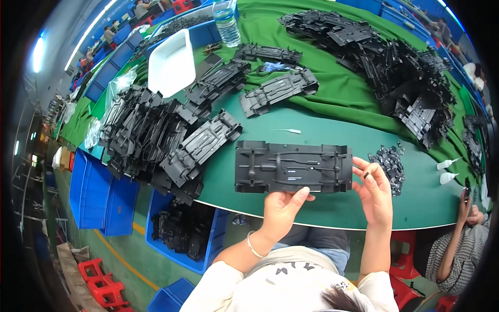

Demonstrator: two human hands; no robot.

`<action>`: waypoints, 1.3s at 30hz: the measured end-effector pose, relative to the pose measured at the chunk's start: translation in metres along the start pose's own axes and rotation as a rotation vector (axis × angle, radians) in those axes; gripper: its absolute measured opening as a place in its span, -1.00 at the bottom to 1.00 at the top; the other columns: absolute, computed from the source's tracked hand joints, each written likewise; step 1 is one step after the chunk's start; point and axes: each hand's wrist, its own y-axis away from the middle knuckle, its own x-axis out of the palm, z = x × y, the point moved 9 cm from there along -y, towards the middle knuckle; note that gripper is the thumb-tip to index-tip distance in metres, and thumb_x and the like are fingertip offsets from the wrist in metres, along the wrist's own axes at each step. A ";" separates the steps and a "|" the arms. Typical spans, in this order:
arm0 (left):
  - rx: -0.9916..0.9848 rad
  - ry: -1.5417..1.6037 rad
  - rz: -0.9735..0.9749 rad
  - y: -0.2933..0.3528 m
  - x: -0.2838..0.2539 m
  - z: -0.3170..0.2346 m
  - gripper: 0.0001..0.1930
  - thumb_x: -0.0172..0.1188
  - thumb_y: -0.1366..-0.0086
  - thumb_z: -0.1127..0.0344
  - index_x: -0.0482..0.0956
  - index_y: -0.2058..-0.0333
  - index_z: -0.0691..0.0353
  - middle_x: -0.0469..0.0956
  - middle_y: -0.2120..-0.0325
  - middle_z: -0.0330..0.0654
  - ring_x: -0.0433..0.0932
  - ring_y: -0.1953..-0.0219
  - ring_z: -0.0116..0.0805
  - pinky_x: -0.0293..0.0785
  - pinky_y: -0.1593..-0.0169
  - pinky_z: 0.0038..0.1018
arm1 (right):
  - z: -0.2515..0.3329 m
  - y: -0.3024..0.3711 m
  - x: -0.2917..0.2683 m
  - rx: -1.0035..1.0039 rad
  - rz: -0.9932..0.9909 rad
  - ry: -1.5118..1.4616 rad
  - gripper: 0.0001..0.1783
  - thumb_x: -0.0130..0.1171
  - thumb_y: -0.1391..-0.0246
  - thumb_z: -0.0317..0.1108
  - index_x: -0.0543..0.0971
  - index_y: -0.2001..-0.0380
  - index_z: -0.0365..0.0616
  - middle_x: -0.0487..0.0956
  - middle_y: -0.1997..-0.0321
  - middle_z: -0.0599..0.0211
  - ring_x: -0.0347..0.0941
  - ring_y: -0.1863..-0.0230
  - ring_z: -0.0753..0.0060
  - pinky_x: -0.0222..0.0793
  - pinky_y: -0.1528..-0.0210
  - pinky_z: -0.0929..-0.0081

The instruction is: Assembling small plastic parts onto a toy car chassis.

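My left hand (pixel 281 209) grips a black plastic toy car chassis (pixel 293 165) by its near edge, thumb on top, over the green table. The chassis lies level, its moulded underside details facing up. At its right end is my right hand (pixel 375 193), with a small black plastic piece (pixel 367 175) held at the fingertips. Whether those fingers also touch the chassis I cannot tell. Just right of this hand lies a heap of small black pieces (pixel 390 165). A small white nozzle tip (pixel 287 131) rests beyond the chassis.
Stacked black chassis (pixel 150 130) crowd the left; another large pile (pixel 384 62) covers the green cloth at far right. A white tray (pixel 171 65) and water bottle (pixel 226 26) stand behind. Two small white bottles (pixel 447 171) are at right, near another person's hand (pixel 464 205). Blue bins (pixel 218 244) sit below.
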 end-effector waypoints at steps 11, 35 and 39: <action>-0.032 -0.060 0.027 0.010 0.010 0.003 -0.83 0.04 -0.07 0.40 0.41 0.37 0.38 0.44 0.46 -0.23 0.41 0.42 -0.49 0.36 0.30 -0.58 | -0.017 0.006 0.019 0.191 0.131 -0.159 -0.90 -0.02 0.07 -0.39 0.29 0.48 -0.12 0.30 0.49 0.54 0.21 0.43 0.74 0.18 0.42 0.75; 0.017 -0.106 -0.128 -0.008 -0.036 -0.049 -0.86 0.04 -0.04 0.40 0.34 0.45 0.37 0.42 0.50 -0.15 0.43 0.51 -0.40 0.43 0.44 -0.50 | 0.014 0.022 -0.013 -0.160 -0.072 0.149 -0.90 -0.06 0.08 -0.37 0.30 0.50 -0.15 0.32 0.20 0.20 0.26 0.20 0.39 0.24 0.24 0.52; 0.244 -0.187 -0.253 -0.033 -0.073 -0.113 -0.94 -0.02 -0.08 0.40 0.37 0.45 0.23 0.46 0.50 -0.19 0.47 0.47 -0.41 0.42 0.49 -0.53 | 0.010 0.036 -0.041 -0.117 -0.077 0.139 -0.88 -0.04 0.09 -0.37 0.28 0.52 -0.16 0.33 0.38 0.30 0.28 0.41 0.52 0.22 0.37 0.62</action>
